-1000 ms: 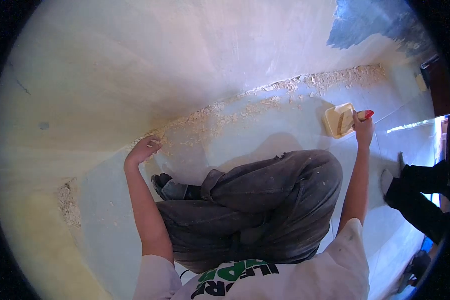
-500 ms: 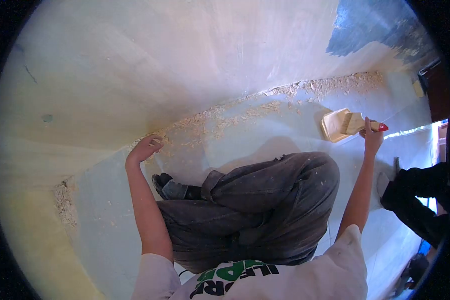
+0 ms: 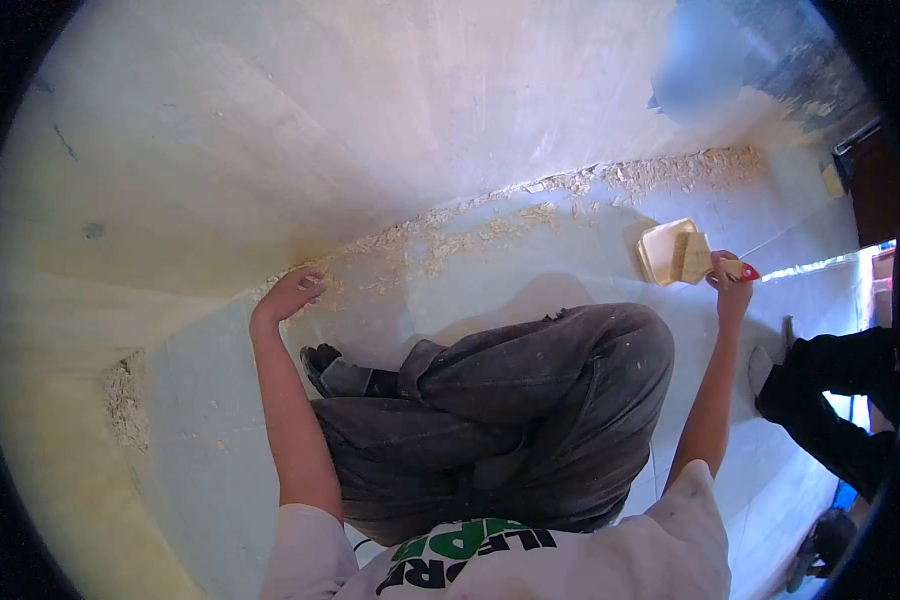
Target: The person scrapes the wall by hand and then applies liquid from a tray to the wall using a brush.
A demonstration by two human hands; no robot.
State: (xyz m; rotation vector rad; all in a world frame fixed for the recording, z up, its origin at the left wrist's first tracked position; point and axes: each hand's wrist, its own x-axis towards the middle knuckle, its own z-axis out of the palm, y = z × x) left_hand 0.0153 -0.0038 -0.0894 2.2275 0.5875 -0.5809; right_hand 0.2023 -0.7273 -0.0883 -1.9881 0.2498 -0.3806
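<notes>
My right hand (image 3: 731, 287) is closed round the handle of a wide, flat paintbrush (image 3: 692, 258) with a red handle end. Its pale bristles point left, over a shallow cream-coloured tray (image 3: 655, 240) on the floor. My left hand (image 3: 298, 293) hangs at the foot of the wall with its fingers loosely bent and apart, and no object shows in it. Around and beyond those fingers lie pale flakes (image 3: 380, 245), scattered along the wall's base.
A pale wall (image 3: 370, 110) runs across the far side, with a dark patch (image 3: 805, 70) upper right. Another heap of flakes (image 3: 127, 400) lies in the left corner. At right stands another person's dark-trousered leg (image 3: 820, 385). My bent legs (image 3: 510, 390) occupy the middle.
My right hand has moved slightly left and down, bringing the paintbrush with it and turning the bristles further over the tray. My left hand has stayed at the wall's base.
</notes>
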